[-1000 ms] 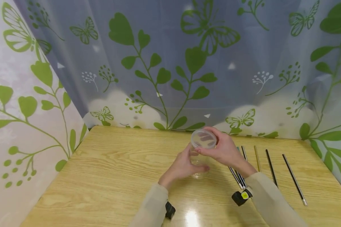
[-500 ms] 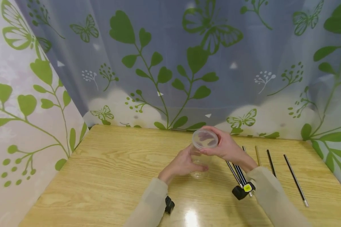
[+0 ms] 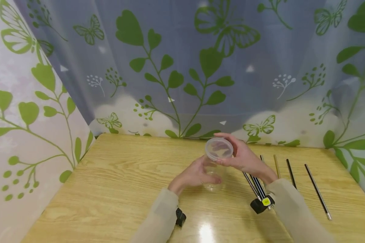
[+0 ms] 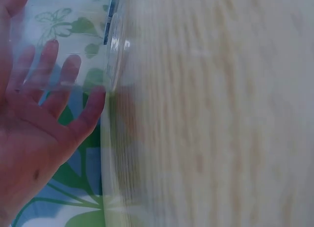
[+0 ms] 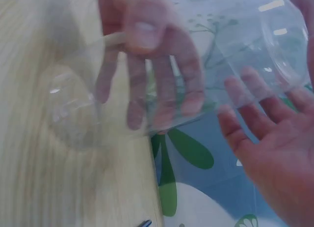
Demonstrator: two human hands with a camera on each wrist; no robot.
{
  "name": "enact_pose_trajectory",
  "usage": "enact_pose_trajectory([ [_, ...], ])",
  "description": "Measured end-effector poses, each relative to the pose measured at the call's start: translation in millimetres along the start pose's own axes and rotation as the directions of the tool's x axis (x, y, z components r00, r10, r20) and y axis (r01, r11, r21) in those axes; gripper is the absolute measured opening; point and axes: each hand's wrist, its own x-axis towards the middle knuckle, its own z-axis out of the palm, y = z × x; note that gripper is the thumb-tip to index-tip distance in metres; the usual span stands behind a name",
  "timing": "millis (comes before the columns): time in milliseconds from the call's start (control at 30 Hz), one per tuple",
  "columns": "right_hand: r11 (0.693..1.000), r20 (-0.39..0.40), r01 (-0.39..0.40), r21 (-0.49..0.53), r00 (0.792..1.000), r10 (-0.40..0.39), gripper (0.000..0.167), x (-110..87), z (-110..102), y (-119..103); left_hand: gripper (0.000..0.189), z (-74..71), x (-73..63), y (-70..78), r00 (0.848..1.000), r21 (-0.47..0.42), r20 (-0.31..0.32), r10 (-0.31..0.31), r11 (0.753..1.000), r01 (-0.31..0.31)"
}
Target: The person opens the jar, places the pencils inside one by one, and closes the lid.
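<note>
Wooden table (image 3: 115, 175) below me | clear jar (image 3: 212, 168) held over it, probably light, slippery, flexible plastic; best cupped mid-body; base contact unclear | my left hand (image 3: 194, 173) wraps its side, right hand (image 3: 242, 157) grips the lid (image 3: 219, 149), seating unclear | pencils (image 3: 317, 192), some partly hidden

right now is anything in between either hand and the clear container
Nothing visible is: the left hand grips the clear container by its side, the right hand by its top. The thin sticks lie off to the right on the table.
</note>
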Motion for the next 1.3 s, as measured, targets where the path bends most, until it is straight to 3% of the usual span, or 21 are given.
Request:
enact_pose_trajectory([
  [233,1.0,-0.244,0.006,0.022,0.97,0.0,0.069,-19.6,20.5,-1.6,0.081,5.3,-7.0,-1.3,1.0,0.006,-0.02,-0.01,1.0,0.01],
  [467,0.993,-0.374,0.115,0.019,0.922,-0.1,0.059,-29.0,30.9,-2.7,0.084,9.3,-8.9,-0.4,1.0,-0.036,-0.02,-0.018,0.999,0.018],
  [600,0.988,-0.383,0.157,0.001,0.912,-0.144,0.053,-32.2,31.1,-0.4,0.084,10.9,-8.6,-0.4,1.0,-0.066,-0.005,-0.02,0.998,0.02],
  [833,0.978,-0.334,0.2,-0.056,0.92,-0.207,0.058,-31.9,27.6,-2.0,0.081,8.9,-8.9,2.9,0.999,-0.05,-0.026,-0.041,0.998,0.04],
  [1167,0.955,-0.432,0.183,-0.234,0.86,-0.27,0.051,-27.5,34.7,-10.6,0.09,5.9,-5.8,4.0,1.0,-0.039,-0.021,-0.015,0.999,0.014],
  [1300,0.953,-0.424,0.184,-0.241,0.863,-0.274,0.048,-27.5,35.7,-10.1,0.09,4.4,-4.9,3.7,1.0,-0.019,-0.019,-0.014,1.0,0.013],
])
